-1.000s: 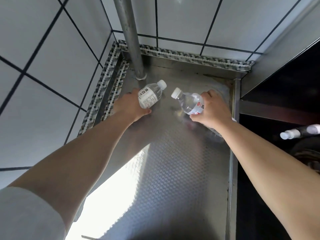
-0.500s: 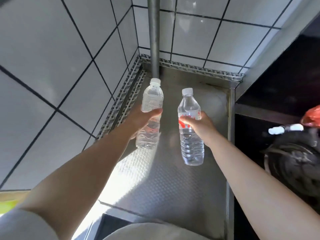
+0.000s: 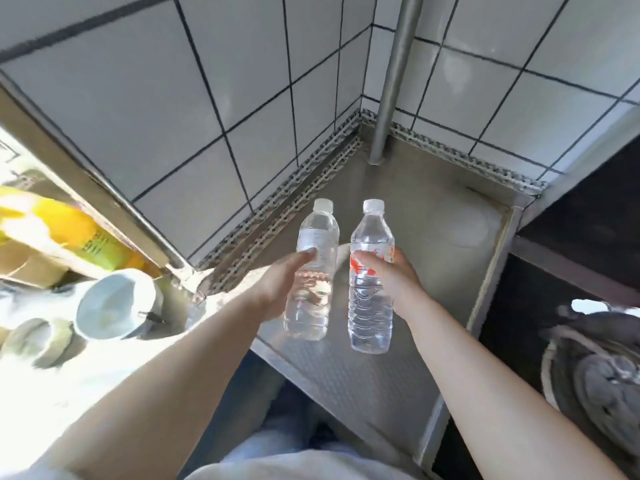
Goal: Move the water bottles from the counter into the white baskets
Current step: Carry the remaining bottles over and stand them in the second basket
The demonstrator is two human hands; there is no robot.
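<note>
Left clutter blurred, overexposed. Left hand (image 3: pixel 277 289) grips white-label bottle (image 3: pixel 313 275), right hand (image 3: pixel 391 280) grips red-label bottle (image 3: pixel 370 285), upright above counter (image 3: pixel 433 244); pipe (image 3: pixel 391 81) behind.

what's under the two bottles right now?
Both bottles are held in the air: left hand grips the white-label bottle, right hand the red-label bottle. Below them lies the steel counter. No white basket shows.

Yellow pkg (image 3: pixel 69 233) blurred, cut by left edge; label unreadable
</note>
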